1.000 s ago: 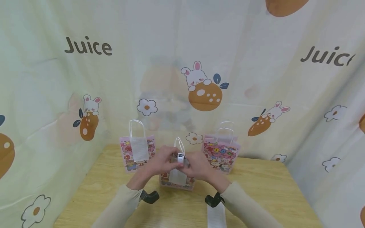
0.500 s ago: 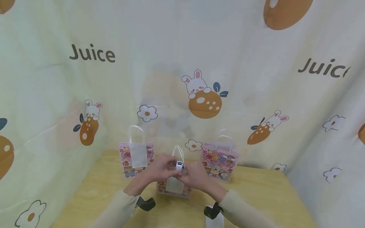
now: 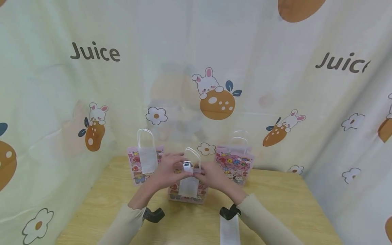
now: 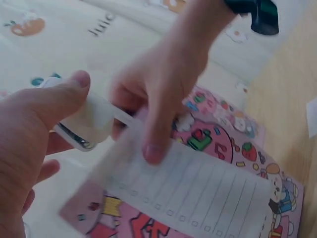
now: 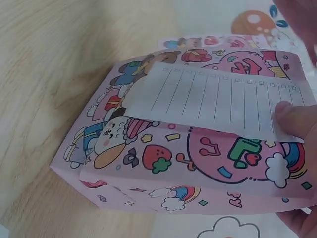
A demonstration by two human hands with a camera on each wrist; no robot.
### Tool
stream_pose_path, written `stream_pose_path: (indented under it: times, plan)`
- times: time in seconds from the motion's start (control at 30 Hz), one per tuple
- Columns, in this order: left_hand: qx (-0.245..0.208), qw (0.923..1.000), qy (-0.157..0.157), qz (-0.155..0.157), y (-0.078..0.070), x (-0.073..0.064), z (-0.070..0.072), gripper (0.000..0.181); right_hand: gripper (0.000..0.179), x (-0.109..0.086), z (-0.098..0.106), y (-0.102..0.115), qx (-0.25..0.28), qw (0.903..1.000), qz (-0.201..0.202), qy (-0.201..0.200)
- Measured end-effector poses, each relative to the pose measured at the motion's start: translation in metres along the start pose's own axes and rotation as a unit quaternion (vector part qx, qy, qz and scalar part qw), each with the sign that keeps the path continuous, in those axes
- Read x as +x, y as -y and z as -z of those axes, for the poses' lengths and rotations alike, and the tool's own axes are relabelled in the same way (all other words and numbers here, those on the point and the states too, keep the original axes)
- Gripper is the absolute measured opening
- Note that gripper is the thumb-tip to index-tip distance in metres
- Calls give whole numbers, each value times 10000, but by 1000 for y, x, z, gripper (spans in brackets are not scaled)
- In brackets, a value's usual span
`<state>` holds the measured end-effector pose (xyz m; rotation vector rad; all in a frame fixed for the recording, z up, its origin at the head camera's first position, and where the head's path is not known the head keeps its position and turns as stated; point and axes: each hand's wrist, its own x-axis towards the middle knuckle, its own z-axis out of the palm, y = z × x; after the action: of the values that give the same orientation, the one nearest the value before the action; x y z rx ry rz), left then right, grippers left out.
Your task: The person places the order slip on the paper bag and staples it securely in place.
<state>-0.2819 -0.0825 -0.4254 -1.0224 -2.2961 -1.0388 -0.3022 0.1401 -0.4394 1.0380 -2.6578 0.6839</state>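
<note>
My left hand grips a small white stapler between thumb and fingers, beside the top edge of the middle pink cartoon paper gift bag. In the left wrist view, the stapler is apart from the paper. My right hand pinches the top of a lined white checklist slip against the bag's front, thumb on the slip and fingers behind. The bag stands under both hands, its white handles rising between them. Whether a staple sits in the slip cannot be seen.
Behind, a pink bag with a white slip on its front stands at the left, and another bag at the right. A white slip lies on the wooden table near the front. A printed curtain hangs around.
My left hand and the stapler have drawn slightly left, away from the right hand, which still holds the slip and bag. The bag's handles show wider apart. The head view has tilted.
</note>
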Motion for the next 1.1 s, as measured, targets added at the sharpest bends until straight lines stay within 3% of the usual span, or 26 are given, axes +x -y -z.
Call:
stream_pose_path:
  times: [0.13, 0.2, 0.27, 0.37, 0.5, 0.67, 0.87, 1.1]
  plan:
    - [-340, 9973, -566, -311, -8, -18, 13, 38, 9, 4, -1, -6, 575, 9977, -298, -211]
    - [-556, 9959, -686, -201, -12, -31, 20, 39, 6, 7, 1, -8, 727, 9964, -277, -329]
    - [-743, 9947, -710, 86, -14, -44, 25, 39, 4, 11, 4, -10, 836, 9956, -223, -362]
    - [-929, 9900, -668, 823, -15, -64, 27, 36, 5, 18, 10, -11, 894, 9951, -215, -376]
    - [-1145, 9801, -545, 1530, -13, -92, 19, 32, 5, 22, 12, -14, 1035, 9931, -520, -204]
    - [-1425, 9678, -458, 2025, -4, -126, 6, 29, 5, 30, 9, -18, 1235, 9864, -1070, 185]
    - [-1830, 9571, -401, 2212, 11, -141, -5, 38, 7, 60, 9, -27, 1281, 9828, -1319, 158]
    - [-2191, 9460, -108, 2388, 20, -153, -17, 42, 8, 76, 10, -37, 1717, 9689, -1758, 281]
